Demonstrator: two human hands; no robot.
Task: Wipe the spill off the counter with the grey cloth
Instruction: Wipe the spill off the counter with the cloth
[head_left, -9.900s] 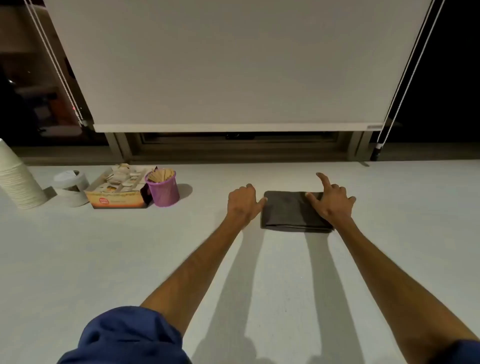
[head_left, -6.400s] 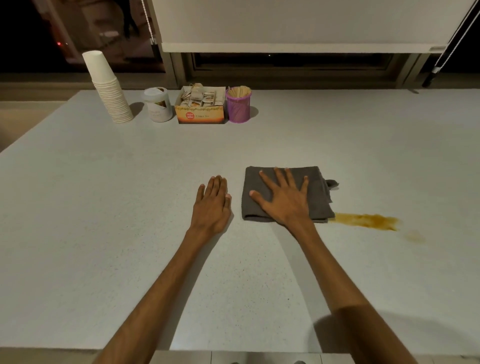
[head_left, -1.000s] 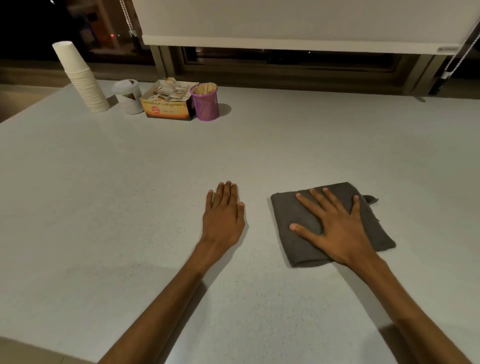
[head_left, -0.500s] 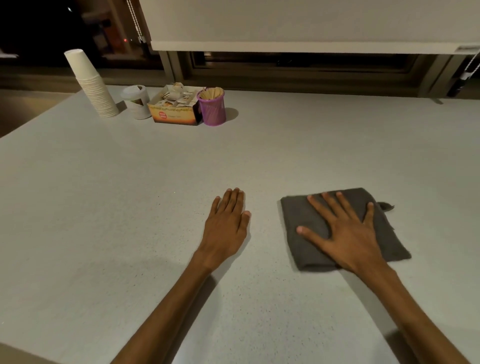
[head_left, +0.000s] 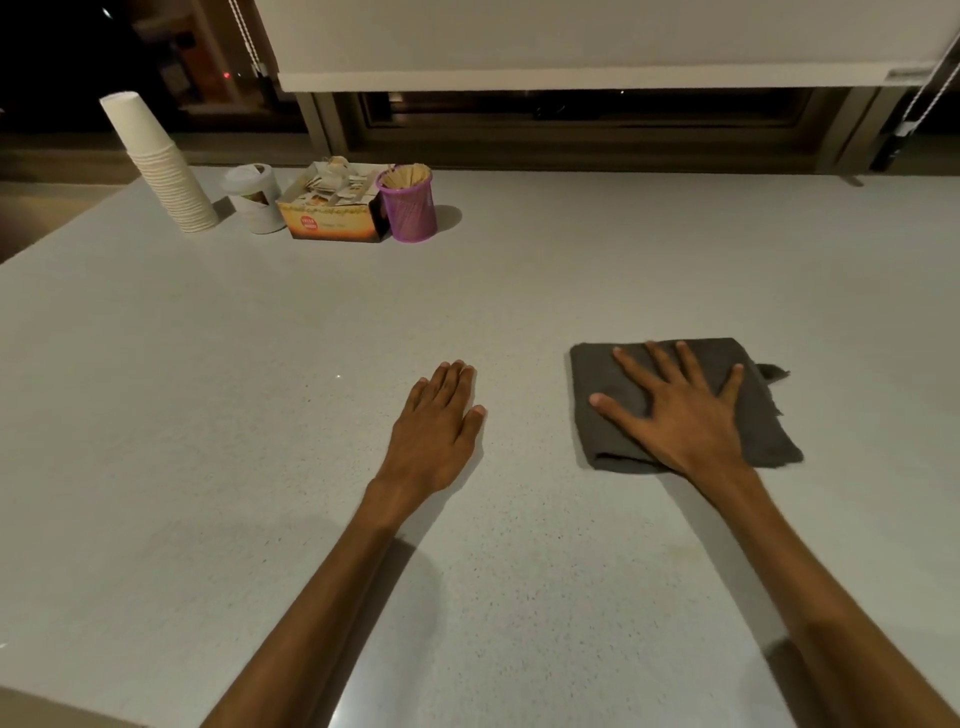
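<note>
A folded grey cloth (head_left: 769, 434) lies flat on the pale speckled counter (head_left: 519, 291), right of centre. My right hand (head_left: 680, 415) rests palm down on top of it with the fingers spread, pressing rather than gripping. My left hand (head_left: 436, 431) lies flat on the bare counter to the cloth's left, fingers together, holding nothing. No brown spill shows on the counter around the cloth; whatever is under the cloth is hidden.
At the back left stand a stack of white paper cups (head_left: 161, 166), a white lidded tub (head_left: 257, 197), an orange box of sachets (head_left: 335, 215) and a purple cup of wooden stirrers (head_left: 408, 205). A window with a lowered blind runs behind.
A brown spill lay right of the cloth 6.4 s ago; the cloth has slid right and no spill shows now. Over the last second both hands have barely moved.
</note>
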